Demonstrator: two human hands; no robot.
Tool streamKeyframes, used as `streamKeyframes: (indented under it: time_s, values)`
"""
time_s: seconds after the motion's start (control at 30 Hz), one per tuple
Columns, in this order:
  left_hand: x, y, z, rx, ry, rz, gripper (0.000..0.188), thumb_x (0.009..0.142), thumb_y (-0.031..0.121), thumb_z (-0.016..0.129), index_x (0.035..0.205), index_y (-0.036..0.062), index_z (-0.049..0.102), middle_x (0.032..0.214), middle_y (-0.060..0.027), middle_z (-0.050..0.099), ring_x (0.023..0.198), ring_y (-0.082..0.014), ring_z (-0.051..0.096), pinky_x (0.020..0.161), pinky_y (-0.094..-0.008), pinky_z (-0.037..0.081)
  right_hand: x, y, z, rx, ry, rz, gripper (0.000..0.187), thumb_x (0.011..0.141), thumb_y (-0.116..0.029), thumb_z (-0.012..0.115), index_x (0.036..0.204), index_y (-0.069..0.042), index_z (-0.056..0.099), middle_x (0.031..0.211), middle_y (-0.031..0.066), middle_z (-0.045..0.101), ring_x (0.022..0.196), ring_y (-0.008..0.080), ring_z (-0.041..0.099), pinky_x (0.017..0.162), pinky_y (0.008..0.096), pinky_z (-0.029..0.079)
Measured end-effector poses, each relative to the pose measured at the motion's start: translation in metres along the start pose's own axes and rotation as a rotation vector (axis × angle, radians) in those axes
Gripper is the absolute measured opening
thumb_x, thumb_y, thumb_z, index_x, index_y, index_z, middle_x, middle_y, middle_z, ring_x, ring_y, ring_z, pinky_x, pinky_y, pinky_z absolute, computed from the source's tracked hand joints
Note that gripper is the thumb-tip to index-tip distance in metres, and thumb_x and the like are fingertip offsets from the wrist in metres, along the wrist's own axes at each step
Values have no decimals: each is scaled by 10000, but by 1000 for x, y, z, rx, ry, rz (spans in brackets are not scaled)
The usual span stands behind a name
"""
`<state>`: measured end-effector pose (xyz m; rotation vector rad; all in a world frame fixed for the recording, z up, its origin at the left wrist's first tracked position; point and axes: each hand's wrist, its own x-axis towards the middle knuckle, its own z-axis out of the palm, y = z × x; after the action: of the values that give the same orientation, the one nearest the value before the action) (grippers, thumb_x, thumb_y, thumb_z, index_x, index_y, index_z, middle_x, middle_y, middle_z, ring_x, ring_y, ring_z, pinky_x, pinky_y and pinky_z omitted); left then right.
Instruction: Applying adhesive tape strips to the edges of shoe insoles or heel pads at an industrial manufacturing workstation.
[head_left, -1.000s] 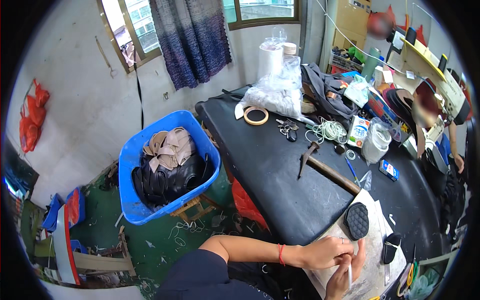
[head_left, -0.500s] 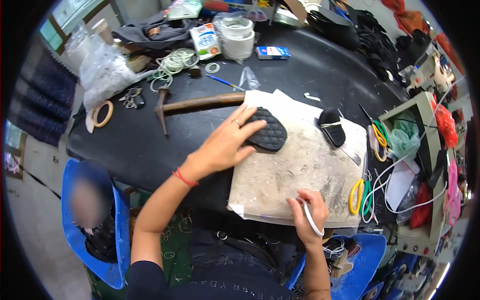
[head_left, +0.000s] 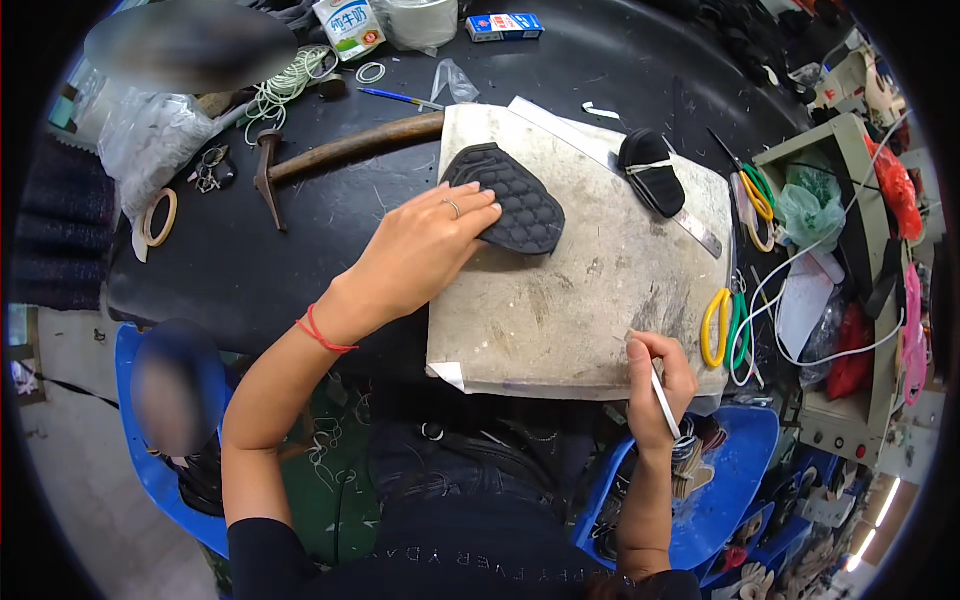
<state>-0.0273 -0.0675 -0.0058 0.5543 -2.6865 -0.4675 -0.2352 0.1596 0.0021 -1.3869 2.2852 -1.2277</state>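
Note:
A black quilted piece (head_left: 528, 212) with a rounded outline is at the far left part of a stained, pale work board (head_left: 540, 335). My left hand (head_left: 415, 245) has its fingers together over the piece's left edge, gripping it; the thumb is hidden. Over the board's near right edge, my right hand (head_left: 662, 380) is closed around a slim white pen-like tool (head_left: 664, 405). The tool's tip, by the thumb, is too small to make out. A stack of small black pieces (head_left: 655, 178) tied with a pale band rests toward the board's far right, on a metal ruler (head_left: 695, 232).
A wooden-handled hammer (head_left: 350, 145) lies left of the board, a blue pen (head_left: 398, 98) beyond it. Yellow-and-green-handled scissors (head_left: 716, 325) sit at the right edge beside a white cable (head_left: 775, 300). Blue bins (head_left: 752, 440) stand below the table on both sides.
My left fingers, spread flat over the quilted piece before, are now together at its left edge, and the piece has turned slightly. My right hand has moved right with the white tool. The view has shifted.

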Motion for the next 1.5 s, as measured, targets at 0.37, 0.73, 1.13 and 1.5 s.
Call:
streamKeyframes:
  time_s: [0.37, 0.73, 1.13, 1.5]
  values:
    - [-21, 45, 14, 115, 350, 204, 302, 769, -14, 633, 1063, -41, 693, 1035, -155, 706, 1007, -312, 692, 913, -402, 560, -12, 15, -25, 83, 200, 156, 105, 917, -84, 667, 963, 10, 670, 829, 37, 630, 737, 95, 558, 668, 233, 449]
    - [18, -18, 18, 201, 215, 25, 304, 852, 72, 662, 1154, 37, 668, 1193, -140, 668, 1184, -303, 599, 1039, -409, 463, -13, 8, -8, 26, 56, 11, 71, 876, -49, 692, 924, 2, 678, 813, 82, 645, 700, 158, 589, 645, 264, 459]
    - [-42, 45, 8, 35, 19, 265, 337, 877, 119, 650, 1201, 29, 645, 1251, -137, 624, 1212, -329, 578, 1063, -470, 442, -8, 9, -23, 141, 78, 121, 134, 917, -44, 647, 1039, 8, 662, 854, 36, 640, 732, 82, 579, 659, 212, 459]
    - [-106, 84, 33, 3, 74, -75, 571, 775, 311, 754, 1230, -9, 628, 1333, -116, 583, 1289, -299, 519, 1077, -490, 397, 2, -59, 46, 388, -526, 160, 165, 894, -7, 635, 1055, 1, 666, 886, 133, 700, 741, 168, 688, 660, 276, 530]
